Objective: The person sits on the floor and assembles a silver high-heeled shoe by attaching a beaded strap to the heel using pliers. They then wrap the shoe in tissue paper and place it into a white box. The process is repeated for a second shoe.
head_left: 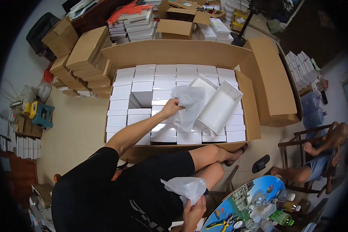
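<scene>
My left hand [171, 108] pinches a crumpled translucent white plastic bag [188, 103] above a large cardboard carton [170, 44]. Beneath it, rows of white boxes [164, 70] fill the carton, with a gap in the left part of the rows. Two white box halves [221, 107] lie open-side up on top of the rows, just right of the left hand's bag. My right hand [194, 213], low in the view beside my lap, grips a second translucent plastic bag [187, 187]. Whether anything is inside either bag I cannot tell.
At the lower right a colourful round table [224, 203] carries plastic bottles [282, 217] and yellow-handled pliers [220, 225]. Another person [317, 162] sits at the right on a wooden chair. Brown cartons [85, 54] are stacked left of the open carton; white boxes [137, 27] stand behind.
</scene>
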`<move>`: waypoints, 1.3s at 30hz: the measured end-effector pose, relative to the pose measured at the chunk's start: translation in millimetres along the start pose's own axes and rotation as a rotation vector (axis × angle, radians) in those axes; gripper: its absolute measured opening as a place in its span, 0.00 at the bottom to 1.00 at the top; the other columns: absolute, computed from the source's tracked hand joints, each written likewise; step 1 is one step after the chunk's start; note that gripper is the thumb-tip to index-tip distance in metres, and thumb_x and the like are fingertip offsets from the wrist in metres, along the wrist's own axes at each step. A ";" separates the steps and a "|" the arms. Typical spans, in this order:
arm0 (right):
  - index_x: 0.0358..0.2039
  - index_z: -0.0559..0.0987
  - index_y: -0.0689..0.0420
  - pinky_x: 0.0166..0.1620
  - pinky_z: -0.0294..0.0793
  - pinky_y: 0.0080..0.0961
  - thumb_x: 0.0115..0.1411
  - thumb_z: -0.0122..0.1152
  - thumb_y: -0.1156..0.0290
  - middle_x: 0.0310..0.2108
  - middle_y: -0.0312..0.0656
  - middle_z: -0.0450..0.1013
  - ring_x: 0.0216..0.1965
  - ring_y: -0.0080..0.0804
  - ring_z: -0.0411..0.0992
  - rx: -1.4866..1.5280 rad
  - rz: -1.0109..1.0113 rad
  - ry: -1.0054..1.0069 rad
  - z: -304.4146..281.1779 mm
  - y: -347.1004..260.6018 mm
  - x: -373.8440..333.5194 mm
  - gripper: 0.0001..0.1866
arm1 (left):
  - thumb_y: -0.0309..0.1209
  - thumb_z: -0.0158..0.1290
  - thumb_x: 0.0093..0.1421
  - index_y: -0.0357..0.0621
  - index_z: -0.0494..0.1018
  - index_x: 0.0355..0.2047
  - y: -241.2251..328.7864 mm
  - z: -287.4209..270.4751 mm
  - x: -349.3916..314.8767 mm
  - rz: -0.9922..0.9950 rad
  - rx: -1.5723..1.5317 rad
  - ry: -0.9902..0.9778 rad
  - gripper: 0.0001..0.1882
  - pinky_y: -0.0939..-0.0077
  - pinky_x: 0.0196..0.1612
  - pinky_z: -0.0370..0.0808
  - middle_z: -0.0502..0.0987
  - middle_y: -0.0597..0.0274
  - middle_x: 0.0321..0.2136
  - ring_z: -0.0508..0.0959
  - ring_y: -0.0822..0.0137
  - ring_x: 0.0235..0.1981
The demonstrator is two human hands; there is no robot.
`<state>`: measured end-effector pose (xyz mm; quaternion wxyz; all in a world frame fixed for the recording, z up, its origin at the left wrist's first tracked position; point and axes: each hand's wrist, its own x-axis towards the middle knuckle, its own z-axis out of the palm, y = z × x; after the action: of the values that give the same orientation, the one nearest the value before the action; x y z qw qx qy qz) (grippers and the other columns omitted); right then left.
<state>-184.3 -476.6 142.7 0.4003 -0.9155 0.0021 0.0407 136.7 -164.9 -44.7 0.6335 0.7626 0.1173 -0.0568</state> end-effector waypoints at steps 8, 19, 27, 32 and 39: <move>0.38 0.76 0.70 0.52 0.71 0.48 0.48 0.62 0.78 0.38 0.60 0.74 0.43 0.63 0.72 -0.012 -0.131 -0.061 12.4 10.8 5.9 0.16 | 0.24 0.55 0.53 0.40 0.81 0.36 123.3 47.8 -21.0 0.866 0.940 -0.103 0.10 0.65 0.44 0.80 0.81 0.50 0.37 0.82 0.52 0.39; 0.46 0.77 0.68 0.54 0.73 0.40 0.49 0.62 0.80 0.46 0.59 0.76 0.50 0.60 0.74 0.378 -0.049 0.046 4.8 2.4 -16.2 0.21 | 0.26 0.53 0.50 0.46 0.83 0.30 74.2 146.3 61.8 0.658 1.313 -0.728 0.10 0.51 0.39 0.77 0.82 0.48 0.32 0.82 0.45 0.34; 0.50 0.75 0.65 0.51 0.75 0.39 0.54 0.64 0.77 0.49 0.57 0.74 0.48 0.57 0.74 0.707 0.038 0.228 30.8 20.5 -46.3 0.21 | 0.29 0.56 0.62 0.34 0.72 0.56 186.1 139.7 -141.1 0.598 0.556 -0.902 0.22 0.63 0.62 0.67 0.78 0.46 0.51 0.75 0.50 0.57; 0.49 0.74 0.66 0.51 0.74 0.44 0.54 0.63 0.73 0.45 0.59 0.74 0.46 0.60 0.73 0.536 0.044 0.137 41.9 19.1 -42.8 0.21 | 0.26 0.62 0.48 0.40 0.74 0.52 223.1 118.9 -287.5 1.197 0.877 -1.344 0.27 0.46 0.65 0.62 0.77 0.52 0.50 0.72 0.51 0.59; 0.48 0.79 0.61 0.43 0.76 0.22 0.63 0.61 0.74 0.39 0.40 0.79 0.40 0.23 0.77 0.979 0.474 0.529 36.6 50.1 -134.6 0.13 | 0.17 0.56 0.39 0.33 0.76 0.40 153.4 98.8 -251.9 0.998 0.913 -1.167 0.23 0.52 0.57 0.71 0.76 0.50 0.39 0.75 0.47 0.48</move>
<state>-323.0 -487.7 91.5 0.7409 -0.5786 0.3242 -0.1061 -62.1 -314.6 141.9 0.1778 0.7523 -0.6037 -0.1948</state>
